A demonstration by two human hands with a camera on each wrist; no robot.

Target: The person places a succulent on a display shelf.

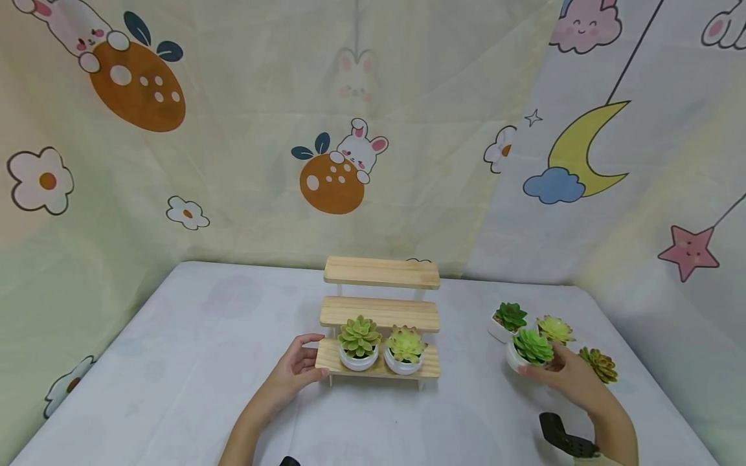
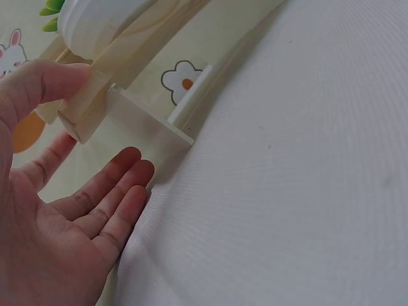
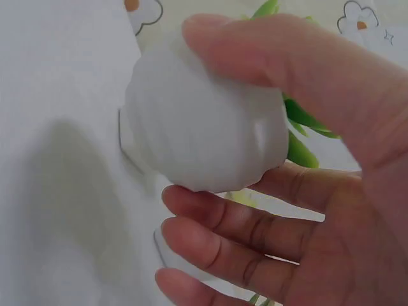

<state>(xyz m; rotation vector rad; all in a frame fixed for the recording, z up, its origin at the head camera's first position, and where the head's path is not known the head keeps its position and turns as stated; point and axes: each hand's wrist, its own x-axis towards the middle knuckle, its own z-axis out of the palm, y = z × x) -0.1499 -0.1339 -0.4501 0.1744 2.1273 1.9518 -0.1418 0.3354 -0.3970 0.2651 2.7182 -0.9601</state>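
My left hand (image 1: 293, 370) pinches the left end of the lowest shelf of a three-tier wooden display stand (image 1: 380, 312) between thumb and index finger. In the left wrist view the other fingers (image 2: 105, 197) spread beside the white leg (image 2: 143, 121). Two potted succulents, one green (image 1: 359, 336) and one with reddish tips (image 1: 405, 346), stand side by side on that shelf. On the right, my right hand (image 1: 577, 378) grips a bright green succulent (image 1: 533, 347) by its white pot (image 3: 204, 121). The pot is lifted off the table, its shadow below.
Around the right hand stand a dark green succulent (image 1: 509, 316), a yellow-green one (image 1: 555, 329) and a brownish one (image 1: 598, 366), partly hidden by the hand. White cloth covers the table (image 1: 192, 362). A printed fabric backdrop (image 1: 245, 162) rises behind and at the sides.
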